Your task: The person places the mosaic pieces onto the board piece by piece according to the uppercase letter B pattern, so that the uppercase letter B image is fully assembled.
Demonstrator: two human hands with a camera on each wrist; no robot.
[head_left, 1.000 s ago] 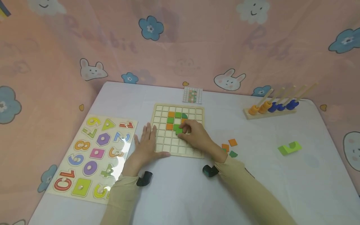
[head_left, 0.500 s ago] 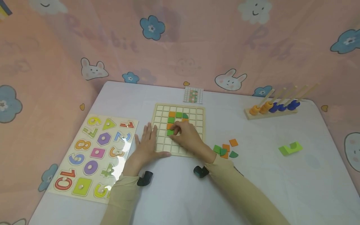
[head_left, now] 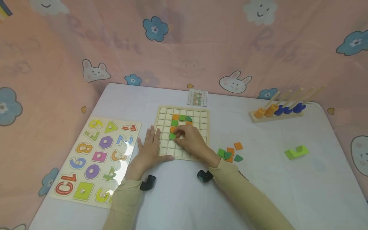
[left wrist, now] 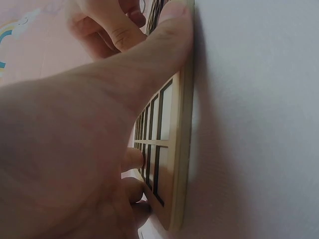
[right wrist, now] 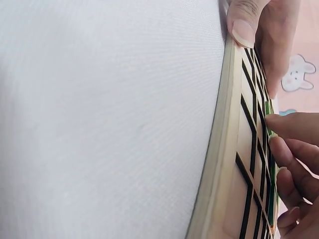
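A square wooden grid board (head_left: 166,151) lies mid-table, with orange and green tiles set in some cells. My right hand (head_left: 191,140) is over it, thumb and curled index finger pinching a green square tile (head_left: 172,136) at a cell just below an orange tile (head_left: 173,129). In the right wrist view the fingertips meet the green tile (right wrist: 267,108) at the board surface; the palm side is partly hidden. My left hand (head_left: 148,156) rests flat with spread fingers along the board's left edge, its thumb on the near edge. The right hand covers some middle cells.
Loose orange and green tiles (head_left: 230,154) lie right of the board. A number puzzle board (head_left: 95,159) is at left, a printed pattern card (head_left: 197,97) behind. A bead rack (head_left: 277,111) stands far right, near a lime green block (head_left: 296,152).
My right hand has moved left and slightly nearer with the green tile, from the middle cells to below the orange tile, then almost stopped. The left hand has stayed put.
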